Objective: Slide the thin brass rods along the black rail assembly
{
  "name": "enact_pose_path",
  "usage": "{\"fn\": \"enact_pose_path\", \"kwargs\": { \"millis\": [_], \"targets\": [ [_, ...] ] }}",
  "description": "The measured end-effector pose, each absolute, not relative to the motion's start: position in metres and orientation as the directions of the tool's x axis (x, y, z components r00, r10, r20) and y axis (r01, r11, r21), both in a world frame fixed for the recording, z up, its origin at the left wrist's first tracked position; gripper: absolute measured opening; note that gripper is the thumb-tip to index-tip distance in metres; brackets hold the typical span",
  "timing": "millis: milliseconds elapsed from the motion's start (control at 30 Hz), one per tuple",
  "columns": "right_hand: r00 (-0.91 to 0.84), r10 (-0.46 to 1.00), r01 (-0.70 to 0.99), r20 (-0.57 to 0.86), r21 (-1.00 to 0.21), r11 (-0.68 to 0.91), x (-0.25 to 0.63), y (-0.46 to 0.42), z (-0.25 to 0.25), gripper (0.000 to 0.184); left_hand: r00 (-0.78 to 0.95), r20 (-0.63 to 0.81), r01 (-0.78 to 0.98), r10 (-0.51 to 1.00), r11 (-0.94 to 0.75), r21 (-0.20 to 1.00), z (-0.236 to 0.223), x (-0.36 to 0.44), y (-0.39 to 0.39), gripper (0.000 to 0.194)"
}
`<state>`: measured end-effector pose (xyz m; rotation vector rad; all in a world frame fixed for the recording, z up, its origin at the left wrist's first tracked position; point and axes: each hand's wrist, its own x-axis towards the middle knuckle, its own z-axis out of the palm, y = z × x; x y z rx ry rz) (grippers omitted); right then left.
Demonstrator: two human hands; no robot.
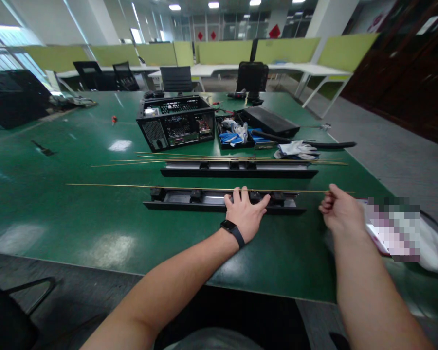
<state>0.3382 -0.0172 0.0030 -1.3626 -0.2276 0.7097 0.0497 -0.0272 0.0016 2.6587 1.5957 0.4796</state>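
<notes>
Head view: the left hand (245,211), fingers spread, lay flat over the near black rail (182,205), pressing on its right half and hiding part of its inside. A dark watch sat on that wrist. The right hand (341,209), past the rail's right end, was closed in a pinch on a thin brass-coloured rod (105,185), which ran leftward along the near rail's far edge, under or against the left fingertips; which of these, the view did not settle. Small black blocks (196,195) sat inside the near rail.

Just beyond lay a second black rail (219,173), with several more thin rods (142,160) across and beside its far edge, some sticking out past both ends. Behind it stood an open black computer case (178,126), and to its right a tray (226,145) with gloves (233,132) in it, a flat black box (270,120), a black tube (328,145) and another pair of gloves (297,149). A partly blurred pink-and-white item (377,233) lay on the green table (95,218), just right of the right hand.
</notes>
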Motion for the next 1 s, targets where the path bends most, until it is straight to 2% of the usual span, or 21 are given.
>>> {"fn": "enact_pose_path", "kwargs": {
  "millis": [133,267,533,667,800,900,1000],
  "targets": [
    [0.887,0.406,-0.269,-0.222,-0.961,0.061,0.339,-0.019,0.008,0.034,0.437,0.251,0.862,0.864,-0.482,0.159,0.002,0.050,-0.028,0.047],
    [0.895,0.386,-0.263,-0.225,-0.964,0.047,0.337,-0.021,0.012,0.031,0.440,0.257,0.860,0.860,-0.486,0.154,0.002,0.049,-0.028,0.048],
    [0.758,0.594,-0.339,-0.271,-0.941,0.004,0.333,-0.016,0.001,0.034,0.439,0.251,0.863,0.863,-0.483,0.151,0.001,0.050,-0.028,0.049],
    [0.663,0.715,-0.291,-0.220,-0.956,-0.024,0.319,-0.017,-0.004,0.036,0.444,0.249,0.859,0.861,-0.488,0.156,0.001,0.050,-0.028,0.049],
    [0.501,0.842,-0.218,-0.201,-0.971,-0.102,0.310,-0.018,-0.007,0.046,0.442,0.251,0.860,0.861,-0.486,0.155,0.001,0.050,-0.028,0.049],
    [0.449,0.871,-0.181,-0.199,-0.975,-0.129,0.308,-0.018,-0.007,0.050,0.444,0.263,0.859,0.857,-0.490,0.147,0.000,0.050,-0.028,0.048],
    [0.440,0.867,-0.199,-0.234,-0.967,-0.160,0.308,-0.018,-0.005,0.045,0.444,0.264,0.859,0.856,-0.491,0.148,0.000,0.050,-0.027,0.048]
  ]
}}
